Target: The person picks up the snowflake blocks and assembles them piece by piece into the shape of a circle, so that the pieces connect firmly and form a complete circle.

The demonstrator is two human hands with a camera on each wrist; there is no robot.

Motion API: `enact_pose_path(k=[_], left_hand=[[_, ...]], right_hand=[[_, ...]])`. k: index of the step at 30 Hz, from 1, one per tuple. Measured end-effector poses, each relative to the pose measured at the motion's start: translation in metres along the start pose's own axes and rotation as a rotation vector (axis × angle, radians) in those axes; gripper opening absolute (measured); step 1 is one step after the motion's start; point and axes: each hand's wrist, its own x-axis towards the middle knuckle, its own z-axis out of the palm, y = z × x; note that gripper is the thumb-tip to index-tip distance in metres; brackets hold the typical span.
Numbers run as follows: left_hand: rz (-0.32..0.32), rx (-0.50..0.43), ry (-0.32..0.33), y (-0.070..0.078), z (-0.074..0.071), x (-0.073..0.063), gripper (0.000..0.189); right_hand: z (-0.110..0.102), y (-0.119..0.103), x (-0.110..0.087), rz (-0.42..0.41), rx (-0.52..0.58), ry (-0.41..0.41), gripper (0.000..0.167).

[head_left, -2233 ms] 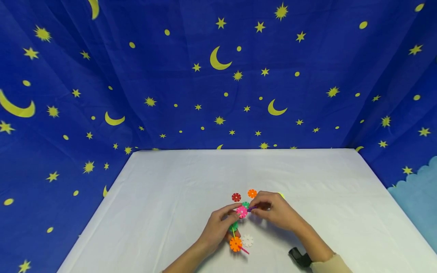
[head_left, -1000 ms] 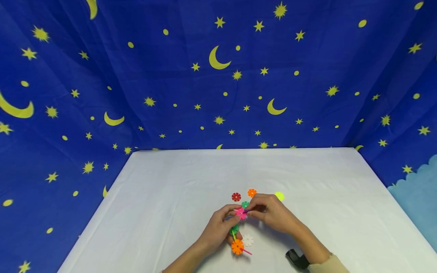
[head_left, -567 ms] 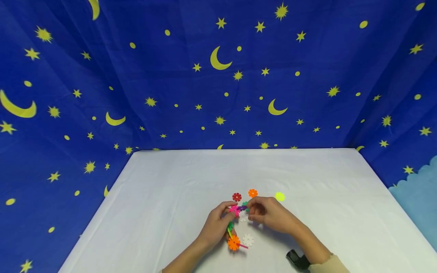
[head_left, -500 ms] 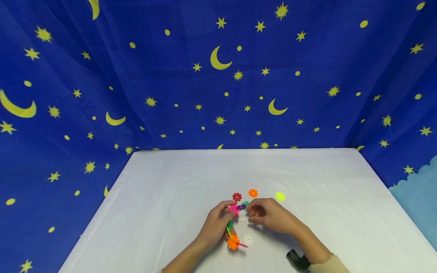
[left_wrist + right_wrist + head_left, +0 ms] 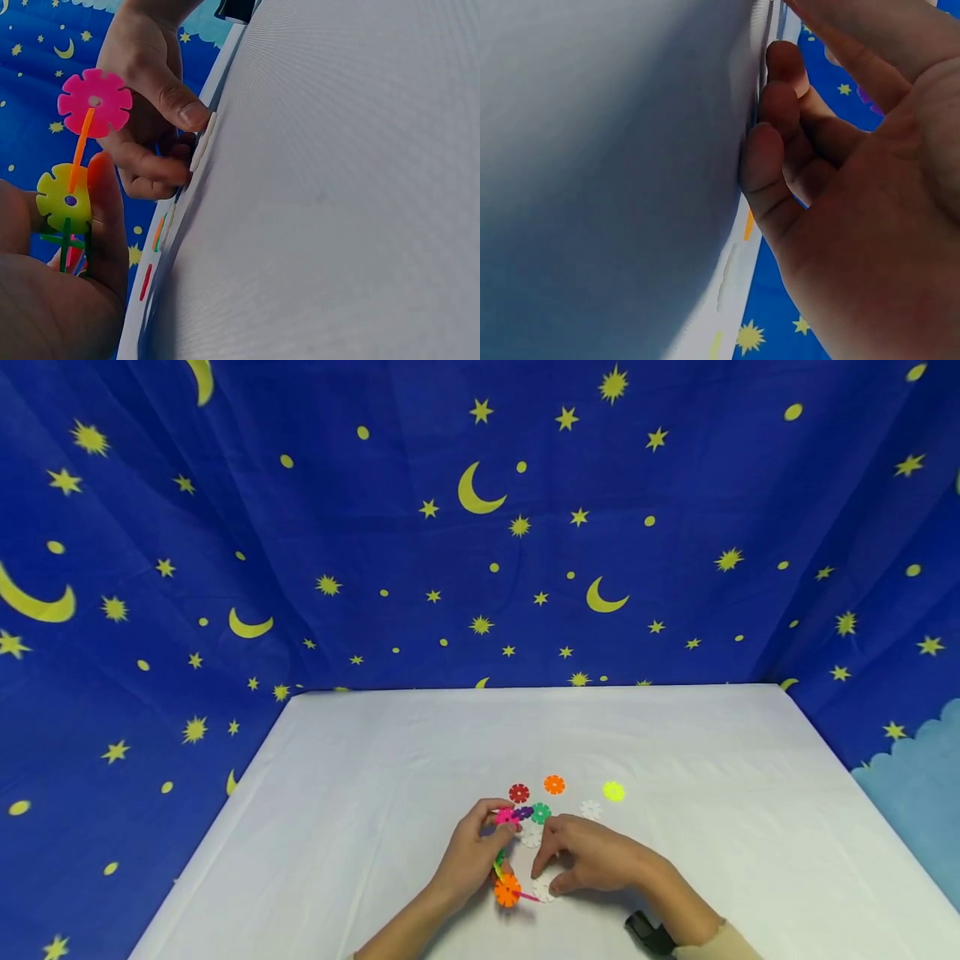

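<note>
My left hand (image 5: 468, 860) grips a chain of slotted plastic snowflake discs. In the head view, a pink disc (image 5: 507, 817) and a purple disc (image 5: 522, 812) show at the chain's far end, an orange disc (image 5: 507, 890) at its near end. The left wrist view shows a yellow disc (image 5: 64, 199) by the fingers; others are partly hidden in the palm. My right hand (image 5: 596, 856) is low at the table, thumb and index finger pinching the edges of a white snowflake disc (image 5: 543, 893), which the hand partly covers.
Loose discs lie on the white table (image 5: 375, 793) beyond the hands: red (image 5: 519, 793), orange (image 5: 554, 785), green (image 5: 541, 813), yellow (image 5: 613, 791) and white (image 5: 591, 810). Another white disc (image 5: 532, 836) lies between the hands. A black device (image 5: 647, 933) sits by the right wrist. Blue star-patterned cloth (image 5: 480, 543) surrounds the table.
The right hand has let go of the purple disc, which stays joined to the pink one, and has moved nearer and down to the white disc. The left hand has shifted slightly left with the chain.
</note>
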Motion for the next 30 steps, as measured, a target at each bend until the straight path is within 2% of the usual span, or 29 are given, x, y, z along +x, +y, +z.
enact_pose_path(k=[6, 11, 13, 20, 30], left_hand=[[-0.018, -0.010, 0.002, -0.001, 0.001, 0.000, 0.032], [-0.008, -0.040, -0.005, -0.003, 0.000, 0.000, 0.033], [-0.003, -0.049, -0.010, -0.004, 0.001, 0.001, 0.034], [0.003, -0.060, -0.018, -0.004, 0.001, 0.000, 0.034], [0.012, -0.076, -0.034, -0.003, 0.001, -0.001, 0.035]], right_hand=[[0.001, 0.000, -0.001, 0.015, 0.014, -0.018, 0.023], [-0.001, 0.002, 0.000, 0.045, 0.128, -0.011, 0.021], [-0.003, 0.003, 0.000, 0.063, 0.183, 0.023, 0.018], [-0.010, 0.005, 0.000, 0.119, 0.290, 0.241, 0.016], [-0.013, 0.006, 0.000, 0.182, 0.447, 0.390, 0.013]])
